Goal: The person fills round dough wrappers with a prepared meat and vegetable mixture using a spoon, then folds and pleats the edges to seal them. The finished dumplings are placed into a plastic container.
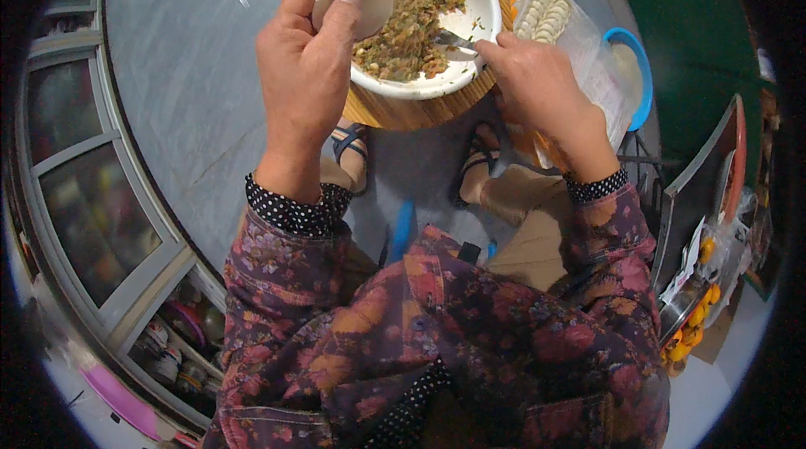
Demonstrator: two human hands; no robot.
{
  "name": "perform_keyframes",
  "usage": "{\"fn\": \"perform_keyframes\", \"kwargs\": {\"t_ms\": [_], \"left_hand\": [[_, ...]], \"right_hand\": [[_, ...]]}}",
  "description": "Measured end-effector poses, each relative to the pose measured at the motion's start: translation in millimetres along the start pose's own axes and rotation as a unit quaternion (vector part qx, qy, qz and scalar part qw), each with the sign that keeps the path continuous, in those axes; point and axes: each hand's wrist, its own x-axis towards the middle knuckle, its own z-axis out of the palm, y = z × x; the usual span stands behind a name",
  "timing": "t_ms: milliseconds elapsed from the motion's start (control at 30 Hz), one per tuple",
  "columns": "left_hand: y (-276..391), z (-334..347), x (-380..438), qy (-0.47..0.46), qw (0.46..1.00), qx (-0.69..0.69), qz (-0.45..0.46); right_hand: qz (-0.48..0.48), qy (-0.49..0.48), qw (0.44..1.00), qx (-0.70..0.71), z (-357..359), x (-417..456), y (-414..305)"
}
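Observation:
My left hand point(308, 64) holds a round dough wrapper point(368, 1) between thumb and fingers, above the left side of a white bowl point(403, 91). The bowl contains chopped filling point(409, 30), with bits of green in it. My right hand point(544, 80), at the bowl's right rim, grips the handle of a metal utensil point(456, 41); its far end reaches the filling, and its exact kind cannot be told. Beneath the bowl is a round, ribbed wooden-looking stand point(409, 112). To the right, folded dumplings point(544, 14) lie in rows in a clear plastic tray.
A blue-rimmed round container point(645, 83) stands right of the dumpling tray. Glass-paned sliding doors point(94, 197) run along the left. At the lower right are a dark upright panel point(692, 197) and orange-yellow items point(692, 323). My sandalled feet are below the stand.

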Motion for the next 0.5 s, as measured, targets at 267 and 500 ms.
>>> {"fn": "perform_keyframes", "kwargs": {"t_ms": [267, 500], "left_hand": [[-13.0, -24.2, 9.6, 0.012, 0.983, -0.170, -0.065], [-8.2, -27.4, 8.5, -0.013, 0.979, -0.186, -0.079]], "right_hand": [[0.063, -0.004, 0.998, -0.008, -25.3, 6.7, 8.8], [0.029, -0.064, 0.997, -0.004, -14.6, 17.2, 4.5]]}}
